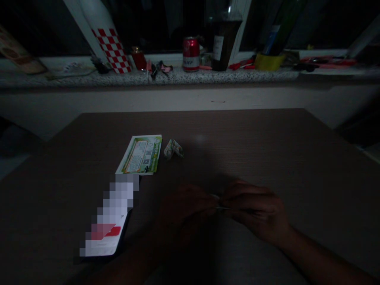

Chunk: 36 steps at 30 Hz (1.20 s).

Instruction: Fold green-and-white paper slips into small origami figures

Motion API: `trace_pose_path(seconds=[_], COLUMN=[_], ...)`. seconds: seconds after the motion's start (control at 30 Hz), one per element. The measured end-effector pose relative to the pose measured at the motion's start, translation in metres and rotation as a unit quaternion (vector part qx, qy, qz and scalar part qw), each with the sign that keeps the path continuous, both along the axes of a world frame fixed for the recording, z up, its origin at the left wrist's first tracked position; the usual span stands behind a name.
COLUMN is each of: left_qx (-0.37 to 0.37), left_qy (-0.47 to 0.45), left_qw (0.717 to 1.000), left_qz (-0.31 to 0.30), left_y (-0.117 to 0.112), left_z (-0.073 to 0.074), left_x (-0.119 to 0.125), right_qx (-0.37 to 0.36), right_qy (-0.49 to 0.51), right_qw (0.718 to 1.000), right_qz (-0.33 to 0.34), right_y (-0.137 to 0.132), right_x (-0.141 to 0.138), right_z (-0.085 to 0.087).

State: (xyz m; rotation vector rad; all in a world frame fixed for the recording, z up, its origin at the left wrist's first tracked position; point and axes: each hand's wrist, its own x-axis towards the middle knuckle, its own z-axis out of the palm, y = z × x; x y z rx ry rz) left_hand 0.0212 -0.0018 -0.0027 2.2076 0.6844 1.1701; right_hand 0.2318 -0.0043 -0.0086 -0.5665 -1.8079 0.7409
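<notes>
Scrap [222,208], small and pale, mostly hidden, sits between the fingertips of both hands, low over the desk [267,150]. Left hand [190,206], deep in shadow, pinches its left side; right hand [255,208] pinches the right, fingers narrow. Beyond the left hand: folded paper [178,149] standing on desk, green printed cards [138,156] just beside it, phone [108,246] nearer, screen lit, partly pixelated. Red can [191,55] on windowsill [175,80] behind.

On the speckled sill [175,79], you have a red-checked white bottle [111,49] at eleven o'clock, a red can [191,54] at twelve and a yellow object [267,62] at one.
</notes>
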Motion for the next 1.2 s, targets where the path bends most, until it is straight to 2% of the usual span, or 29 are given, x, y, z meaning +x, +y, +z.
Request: trace_pose_path(seconds=[0.13, 0.27, 0.47, 0.73, 0.87, 1.1, 1.2], left_qx=[0.025, 0.006, 0.003, -0.056, -0.078, -0.007, 0.001], left_qy=[0.009, 0.002, -0.015, -0.047, -0.052, 0.014, -0.001], left_qw=[1.000, 1.000, 1.000, 0.997, 0.995, 1.000, 1.000], left_qz=[-0.014, 0.007, 0.006, 0.019, 0.016, -0.003, -0.004], left_y=[0.0007, 0.0005, 0.0002, -0.0018, -0.0038, -0.0017, -0.0002], left_z=[0.0036, 0.0030, 0.0049, 0.0021, 0.0051, 0.0091, 0.0085], left_x=[-0.0007, -0.0027, -0.0029, -0.0019, 0.0009, 0.0038, 0.0022], right_qx=[0.007, 0.020, 0.008, 0.010, 0.020, 0.029, 0.037], right_qy=[-0.002, -0.006, -0.001, -0.017, -0.022, -0.056, -0.056], right_qw=[1.000, 0.999, 1.000, 0.999, 0.999, 0.998, 0.997], right_qz=[0.002, -0.025, -0.020, -0.035, -0.027, -0.014, -0.030], right_y=[0.0001, -0.0007, -0.0032, -0.0041, -0.0053, -0.0042, -0.0048], right_x=[-0.0002, 0.0007, 0.0016, 0.0020, 0.0036, 0.0008, -0.0008], right_z=[0.0000, 0.0018, 0.0061, 0.0069, 0.0088, 0.0076, 0.0079])
